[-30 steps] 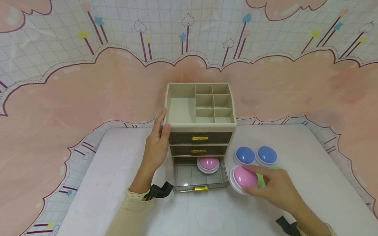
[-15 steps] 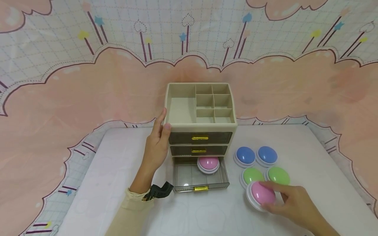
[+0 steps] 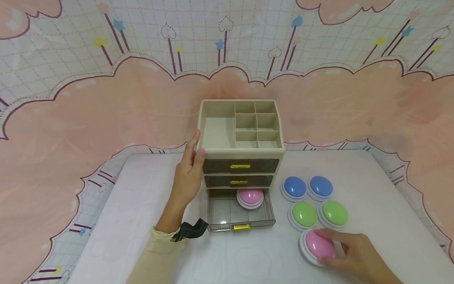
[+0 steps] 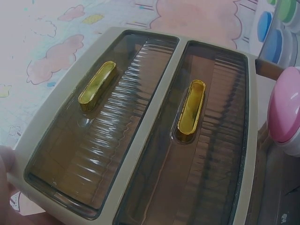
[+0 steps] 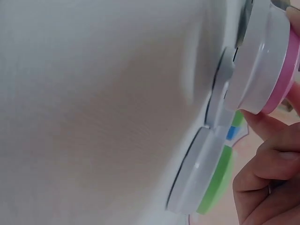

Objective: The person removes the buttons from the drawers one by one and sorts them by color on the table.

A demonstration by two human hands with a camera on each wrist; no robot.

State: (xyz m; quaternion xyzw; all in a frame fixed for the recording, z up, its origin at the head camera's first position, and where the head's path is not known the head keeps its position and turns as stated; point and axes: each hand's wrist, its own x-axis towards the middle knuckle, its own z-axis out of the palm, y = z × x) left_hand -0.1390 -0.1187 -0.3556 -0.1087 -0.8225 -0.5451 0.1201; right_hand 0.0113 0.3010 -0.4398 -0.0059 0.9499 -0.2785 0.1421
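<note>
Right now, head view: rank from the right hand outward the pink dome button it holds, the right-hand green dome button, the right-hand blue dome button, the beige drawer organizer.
1. Pink dome button, gripped by the right hand.
2. Right-hand green dome button, just behind.
3. Right-hand blue dome button, farther back.
4. Beige drawer organizer, far left, behind.

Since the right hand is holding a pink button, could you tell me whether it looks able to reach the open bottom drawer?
Probably yes: the right hand grips the pink button, and only bare table lies between it and the open bottom drawer.
</note>
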